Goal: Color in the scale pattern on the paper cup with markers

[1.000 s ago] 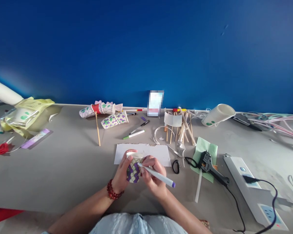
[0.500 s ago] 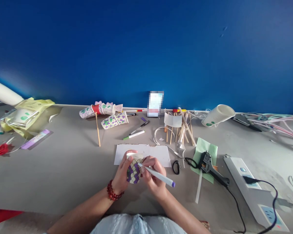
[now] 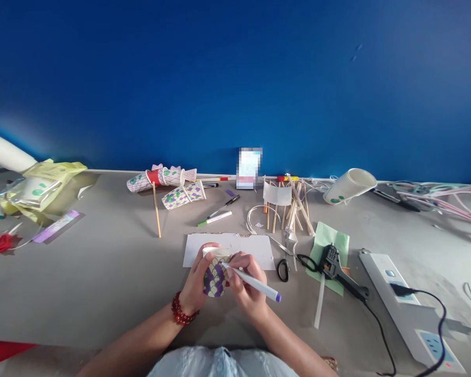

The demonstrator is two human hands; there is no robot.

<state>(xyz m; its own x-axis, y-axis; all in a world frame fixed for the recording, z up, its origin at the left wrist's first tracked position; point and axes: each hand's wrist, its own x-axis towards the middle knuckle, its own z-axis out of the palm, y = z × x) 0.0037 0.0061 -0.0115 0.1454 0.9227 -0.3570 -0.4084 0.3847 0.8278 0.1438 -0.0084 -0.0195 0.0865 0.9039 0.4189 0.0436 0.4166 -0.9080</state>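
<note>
My left hand (image 3: 197, 280) is wrapped round the side of a paper cup (image 3: 215, 280), which I hold tilted a little above the table. Rows of scales are drawn on the cup, several of them coloured purple. A white marker with a purple end (image 3: 259, 286) is pinched in my right hand (image 3: 249, 285), its tip touching the cup's side near the upper middle. Behind my hands lies a white sheet of paper (image 3: 235, 243). The cup's far side and part of its right edge are hidden.
Scissors (image 3: 283, 269), a black glue gun (image 3: 337, 272) on green paper and a power strip (image 3: 392, 298) lie at right. Wooden sticks (image 3: 294, 209), a stack of cups (image 3: 349, 187) and a phone (image 3: 248, 170) stand at the back. Decorated cups (image 3: 184, 195) lie back left.
Hardly anything differs: the view has shifted very slightly. Both hands keep their grips, and the marker tip stays at the cup's scales.
</note>
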